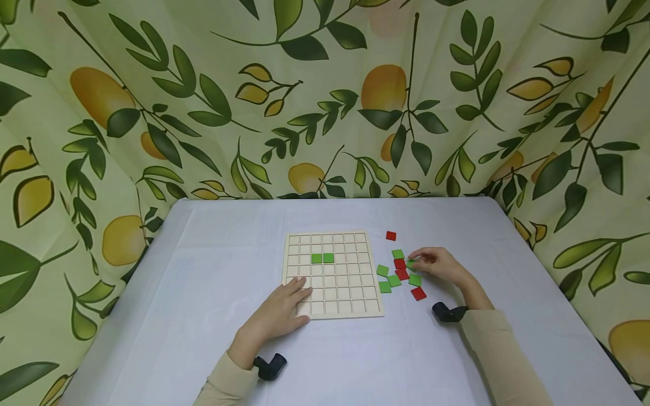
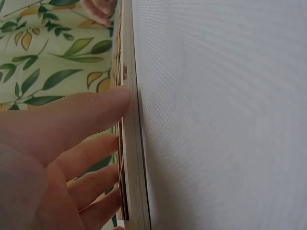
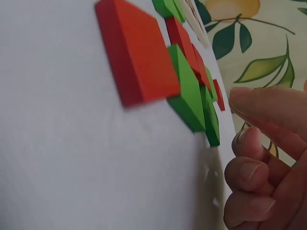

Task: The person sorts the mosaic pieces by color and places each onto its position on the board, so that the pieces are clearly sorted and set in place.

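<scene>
Head view: green tile (image 1: 411,264) lies partly beneath right-hand grip (image 1: 439,265).

Left hand (image 1: 276,310) hides some near-left board (image 1: 345,292) cells; right hand (image 1: 440,265) partly covers green tile (image 1: 412,265), grip unclear; sleeves (image 1: 505,355) cut off.

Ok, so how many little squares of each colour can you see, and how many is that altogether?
Green squares: 8 (2 on the board, 6 beside it)
Red squares: 4 (all beside the board)
Total in sight: 12
</scene>
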Demonstrator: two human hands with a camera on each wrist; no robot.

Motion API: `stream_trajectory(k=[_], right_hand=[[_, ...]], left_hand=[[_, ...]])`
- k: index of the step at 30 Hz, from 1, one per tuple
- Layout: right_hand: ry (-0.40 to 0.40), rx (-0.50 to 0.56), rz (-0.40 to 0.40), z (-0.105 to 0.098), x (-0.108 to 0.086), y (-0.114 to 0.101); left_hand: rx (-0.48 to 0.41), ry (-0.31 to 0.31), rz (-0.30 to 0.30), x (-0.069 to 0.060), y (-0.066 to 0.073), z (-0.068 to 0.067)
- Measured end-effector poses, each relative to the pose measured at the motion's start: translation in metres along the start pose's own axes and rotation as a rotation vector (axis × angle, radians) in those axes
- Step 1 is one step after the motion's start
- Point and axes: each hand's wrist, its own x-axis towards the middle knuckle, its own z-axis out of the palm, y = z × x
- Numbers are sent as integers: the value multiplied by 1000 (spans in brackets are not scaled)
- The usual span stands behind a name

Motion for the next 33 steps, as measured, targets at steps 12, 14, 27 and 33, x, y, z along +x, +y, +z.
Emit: stream_trajectory(k=[12,14,27,33], right_hand=[[-57,14,-44,-8,2,6],[-71,14,-47,-9,3,8],[-181,31,-104,-16,5,11],[-198,38,-86,-16,5,10]], left_hand=[[-9,5,-3,0,-1,2],[-11,-1,-6,0,0,1],[-3,-1,-12,0,1,1],[3,-1,-14,1,-1,2]])
